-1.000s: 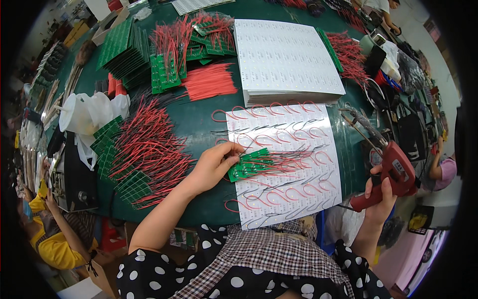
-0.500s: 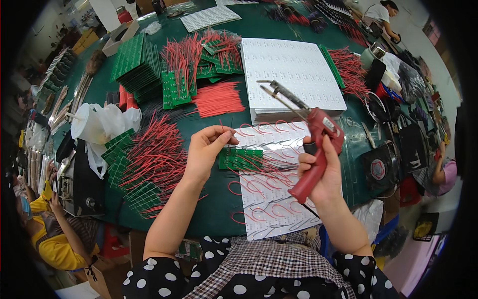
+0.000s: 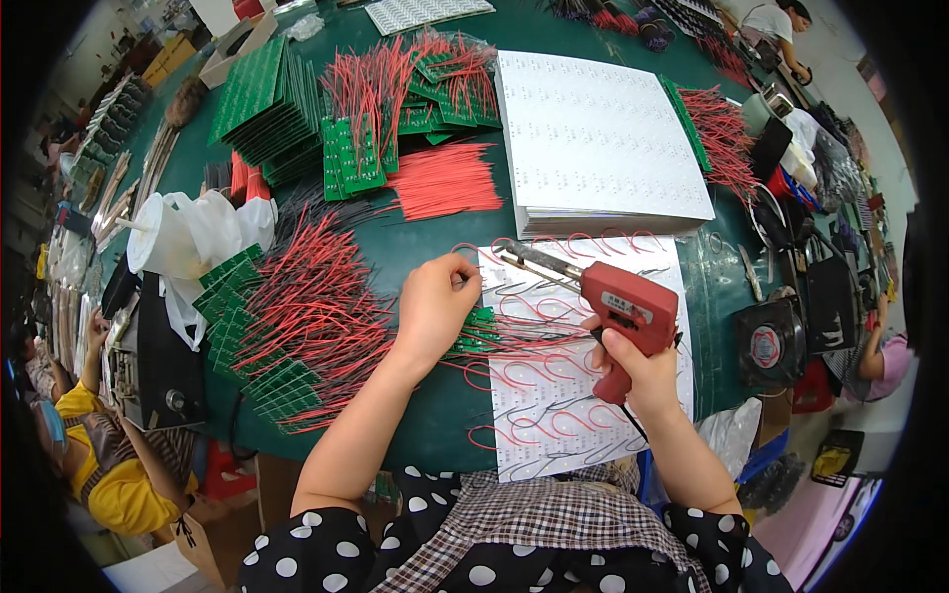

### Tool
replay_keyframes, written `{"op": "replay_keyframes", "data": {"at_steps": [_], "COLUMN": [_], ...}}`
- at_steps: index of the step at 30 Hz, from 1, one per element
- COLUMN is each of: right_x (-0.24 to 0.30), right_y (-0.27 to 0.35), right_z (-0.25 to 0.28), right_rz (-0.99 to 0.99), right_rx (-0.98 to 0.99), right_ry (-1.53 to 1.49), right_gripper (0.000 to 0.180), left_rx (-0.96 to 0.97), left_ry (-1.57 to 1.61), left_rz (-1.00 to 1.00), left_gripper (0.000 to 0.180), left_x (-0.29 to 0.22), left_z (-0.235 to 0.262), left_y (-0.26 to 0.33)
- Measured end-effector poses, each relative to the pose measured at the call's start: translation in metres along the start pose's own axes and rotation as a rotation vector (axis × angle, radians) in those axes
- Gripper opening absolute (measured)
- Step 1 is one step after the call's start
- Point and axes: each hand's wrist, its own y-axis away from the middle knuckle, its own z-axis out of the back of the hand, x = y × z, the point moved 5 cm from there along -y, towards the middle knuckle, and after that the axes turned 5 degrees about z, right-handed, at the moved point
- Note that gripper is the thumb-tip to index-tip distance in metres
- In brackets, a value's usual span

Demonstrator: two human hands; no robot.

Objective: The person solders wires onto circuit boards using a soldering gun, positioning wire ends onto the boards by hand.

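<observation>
My right hand grips a red soldering gun by its handle, finger at the trigger. Its metal tip points left, over the top edge of a white circuit-board sheet, close to my left fingertips. Pinched fingers of my left hand are at that sheet's upper left corner; what lies between them is hidden. Red and black wires curl in rows from the sheet. Partly behind my left hand, a small green circuit board with red and black wires lies across the sheet's left edge.
Red wires lie piled over green boards at left. Beyond are cut red wires, stacked green boards and a thick stack of white sheets. A black fan stands right. Other people work at both sides.
The soldering gun has swung down and left, bringing its tip to the sheet's top edge near my left fingers. My left hand has turned and shifted right; the wires seen in it earlier are now hidden.
</observation>
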Motion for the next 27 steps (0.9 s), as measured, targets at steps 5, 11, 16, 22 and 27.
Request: {"op": "replay_keyframes", "data": {"at_steps": [5,11,16,22,27], "right_x": [-0.006,-0.01,-0.012,-0.012,-0.012], "right_y": [0.007,0.006,0.004,0.003,0.005], "right_z": [0.003,0.002,0.0,-0.003,-0.002], "right_rz": [-0.06,-0.114,-0.146,-0.148,-0.149], "right_rx": [0.02,0.022,0.023,0.023,0.039], "right_ry": [0.069,0.141,0.148,0.121,0.174], "right_gripper": [0.033,0.024,0.016,0.014,0.018], "left_rx": [-0.06,-0.069,-0.028,-0.038,-0.031], "left_ry": [-0.157,-0.192,-0.272,-0.275,-0.292], "left_rz": [0.008,0.039,0.107,0.104,0.103], "left_gripper": [0.013,0.012,0.012,0.012,0.012], "left_x": [0.003,-0.002,-0.003,0.0,-0.001], "left_z": [-0.002,-0.001,-0.001,-0.001,-0.002], "left_y": [0.003,0.004,0.004,0.003,0.001]}}
